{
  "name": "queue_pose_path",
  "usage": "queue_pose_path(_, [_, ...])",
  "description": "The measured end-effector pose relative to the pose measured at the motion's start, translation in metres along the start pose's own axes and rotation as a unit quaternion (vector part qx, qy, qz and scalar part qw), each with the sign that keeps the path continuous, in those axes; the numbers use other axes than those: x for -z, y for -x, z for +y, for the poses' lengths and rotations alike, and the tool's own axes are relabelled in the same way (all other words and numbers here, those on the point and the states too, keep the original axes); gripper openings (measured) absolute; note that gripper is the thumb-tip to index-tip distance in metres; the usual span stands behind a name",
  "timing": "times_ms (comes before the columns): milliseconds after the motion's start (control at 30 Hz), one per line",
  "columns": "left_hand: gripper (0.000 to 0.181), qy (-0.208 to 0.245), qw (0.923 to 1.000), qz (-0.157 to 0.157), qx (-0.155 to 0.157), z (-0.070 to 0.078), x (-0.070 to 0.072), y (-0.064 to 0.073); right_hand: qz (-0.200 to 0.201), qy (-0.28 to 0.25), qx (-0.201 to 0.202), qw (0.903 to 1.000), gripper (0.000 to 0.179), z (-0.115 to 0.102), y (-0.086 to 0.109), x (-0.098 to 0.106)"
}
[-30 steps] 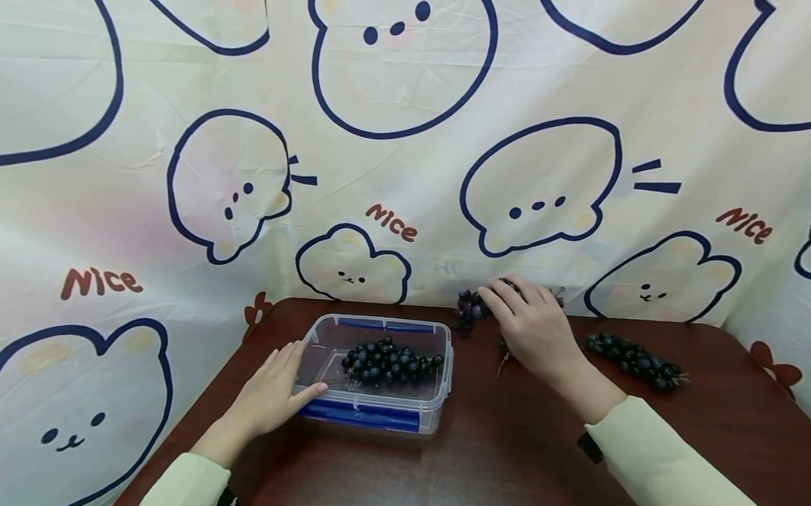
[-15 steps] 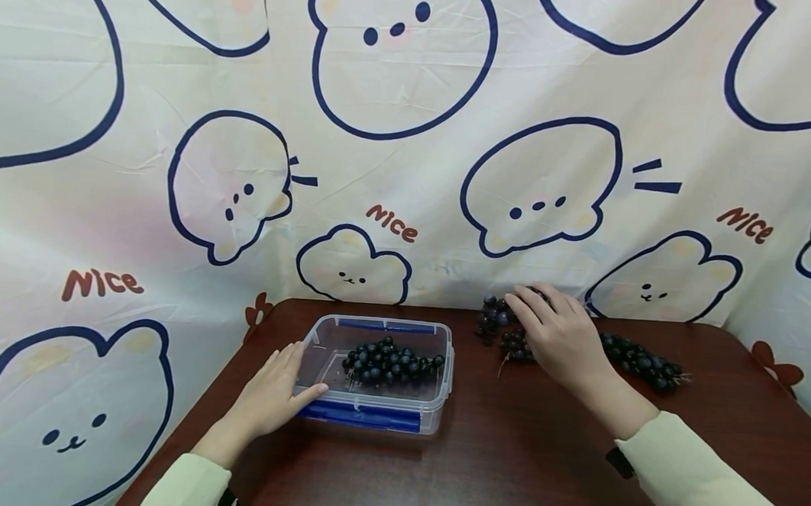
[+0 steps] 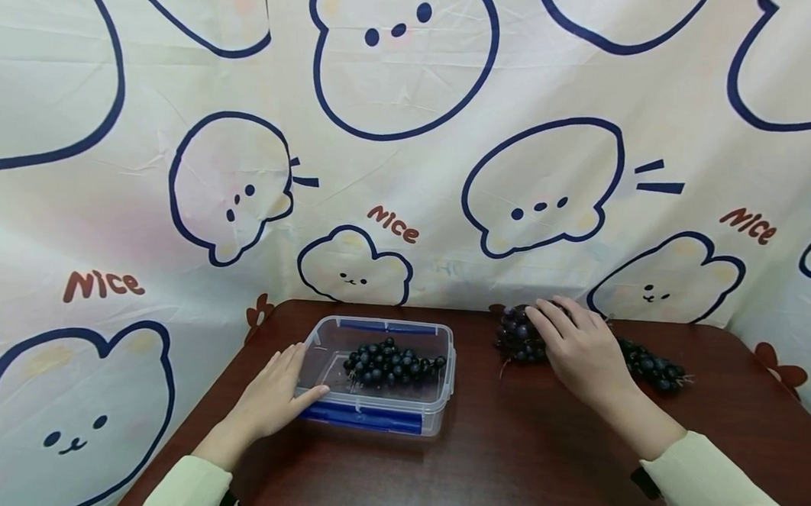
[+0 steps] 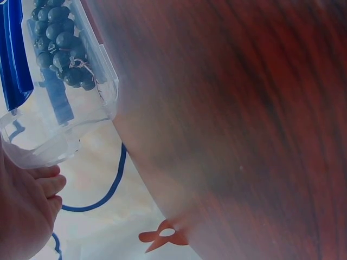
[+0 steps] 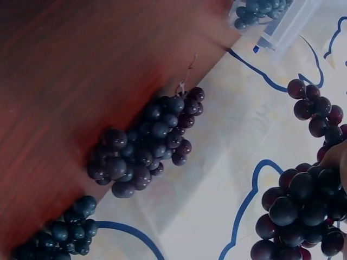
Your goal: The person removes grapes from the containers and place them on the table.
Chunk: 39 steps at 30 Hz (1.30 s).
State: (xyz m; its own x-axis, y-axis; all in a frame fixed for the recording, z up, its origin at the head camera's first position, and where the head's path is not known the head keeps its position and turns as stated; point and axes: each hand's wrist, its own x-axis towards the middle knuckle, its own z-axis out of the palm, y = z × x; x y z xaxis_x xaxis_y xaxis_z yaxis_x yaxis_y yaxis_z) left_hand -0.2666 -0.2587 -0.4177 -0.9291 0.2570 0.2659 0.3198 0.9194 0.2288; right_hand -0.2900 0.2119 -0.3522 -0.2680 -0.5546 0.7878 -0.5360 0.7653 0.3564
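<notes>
My left hand rests on the left end of a clear plastic box with blue clips, fingers straight along its side and thumb at the near rim. Inside the box lies a bunch of dark grapes. At the back of the table, my right hand holds another bunch of grapes from above, partly hidden behind the fingers in the head view. Beneath it a second bunch lies on the table, its stem sticking out. To the right of that hand lies a further bunch.
The dark brown wooden table ends at a pale cloth backdrop printed with blue-outlined animal shapes. The cloth also hangs along the left and right sides. The box stands left of the middle.
My right hand has moved rightward with its grapes, which now overlap the lying bunch in the head view. My left hand and the box have stayed in place.
</notes>
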Motion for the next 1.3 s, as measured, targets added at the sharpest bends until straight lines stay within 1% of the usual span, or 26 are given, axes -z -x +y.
queue_pose_path(67, [0.095, 0.0, 1.0, 0.0, 0.001, 0.0, 0.0, 0.0, 0.005, 0.0, 0.001, 1.0, 0.046, 0.001, 0.003, 0.0])
queue_pose_path(433, [0.094, 0.0, 1.0, 0.003, 0.0, 0.001, 0.0, -0.001, -0.013, -0.004, -0.003, 0.9999, 0.049, -0.002, 0.019, 0.002])
queue_pose_path(667, [0.091, 0.007, 0.9999, -0.003, 0.007, 0.001, 0.0, -0.001, -0.021, -0.011, -0.002, 0.9997, 0.05, -0.006, 0.027, -0.001])
queue_pose_path(1100, [0.092, 0.004, 1.0, -0.004, 0.004, 0.002, 0.001, 0.0, -0.033, -0.017, -0.004, 0.9993, 0.05, -0.014, 0.04, -0.007])
queue_pose_path(1300, [0.091, 0.004, 1.0, -0.001, 0.005, 0.001, -0.001, -0.001, -0.051, -0.032, -0.005, 0.9982, 0.055, -0.018, 0.045, -0.011])
